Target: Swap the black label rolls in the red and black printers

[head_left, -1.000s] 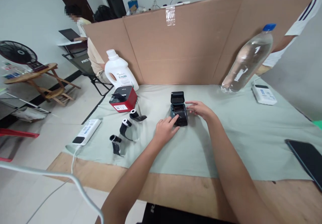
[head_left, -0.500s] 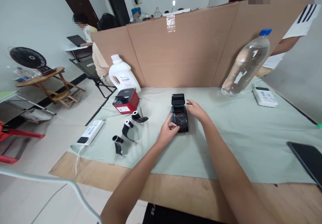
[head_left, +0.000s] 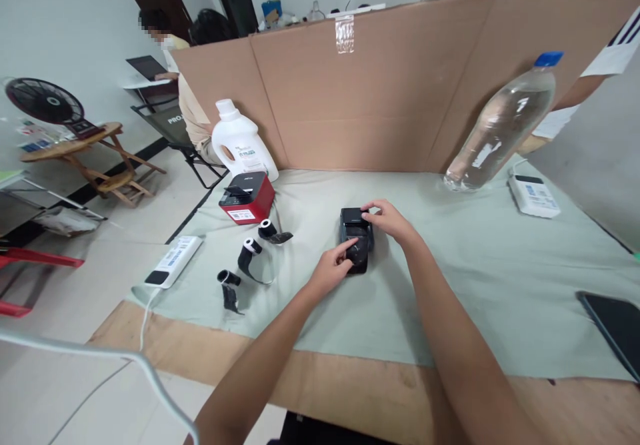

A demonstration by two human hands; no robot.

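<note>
A small black printer (head_left: 355, 215) with a hinged lid sits upright on the cloth in front of me, its lid down. Over its near side hangs a dark glossy strip (head_left: 357, 250). My left hand (head_left: 330, 270) grips that strip at its left edge, index finger stretched across it and thumb below. From the right, my right hand (head_left: 387, 219) has its fingertips on the lid's upper right corner. To the left stand several rolls of black strip, among them a near roll (head_left: 229, 281), a middle roll (head_left: 250, 251) and a far roll (head_left: 269, 230), their ends trailing.
A red and black box-shaped device (head_left: 249, 198) stands by a white jug (head_left: 244, 141). Cardboard (head_left: 370, 98) walls off the back. A water bottle (head_left: 505, 125) leans at right. White power strips (head_left: 175, 261) and a phone (head_left: 613, 321) lie near the sides. People are beyond the cardboard.
The printer's lid, raised before, has come down. My right hand has moved from beside the printer onto the lid, and my left index finger now stretches over the strip.
</note>
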